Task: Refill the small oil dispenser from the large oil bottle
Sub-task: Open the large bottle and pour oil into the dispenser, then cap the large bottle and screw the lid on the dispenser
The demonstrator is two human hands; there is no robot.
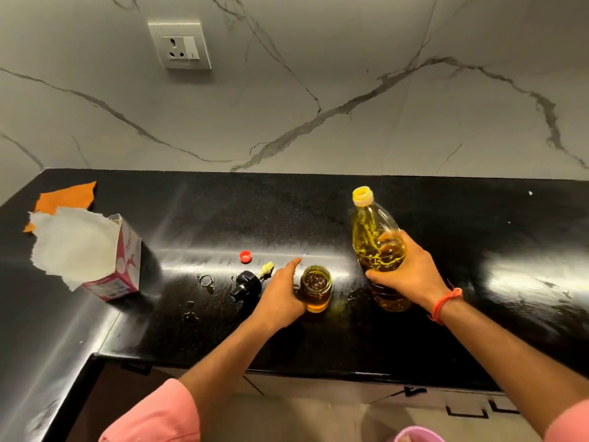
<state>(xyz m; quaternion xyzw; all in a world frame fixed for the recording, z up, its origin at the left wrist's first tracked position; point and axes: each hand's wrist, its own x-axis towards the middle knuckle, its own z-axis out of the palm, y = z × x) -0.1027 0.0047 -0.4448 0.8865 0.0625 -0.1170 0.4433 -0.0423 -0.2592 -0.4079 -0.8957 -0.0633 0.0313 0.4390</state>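
The small round glass oil dispenser (316, 288) stands upright on the glossy black stone counter (478, 250), with its mouth open and amber oil already high inside it. It is steadied by the left hand (280, 293), whose fingers are wrapped around its left side while the index finger points forward; probably this is done so that the light jar is not pushed over during pouring. The large clear plastic oil bottle (377, 247), ribbed and wet with yellow streaks inside, is grasped around its middle by the right hand (408, 272). It stands just beside the dispenser, nearly upright, and its yellow neck is uncapped, so the pour is judged to be paused or finished.

The small red screw cap (245, 256) and the black plastic pump top (245, 283) are laid to the left of the dispenser, near but out of the way. Some drops of oil are seen on the counter around them. Farther left, a pink cardboard tissue box (122, 266) with crumpled white paper (73, 240) is kept, probably for wiping.
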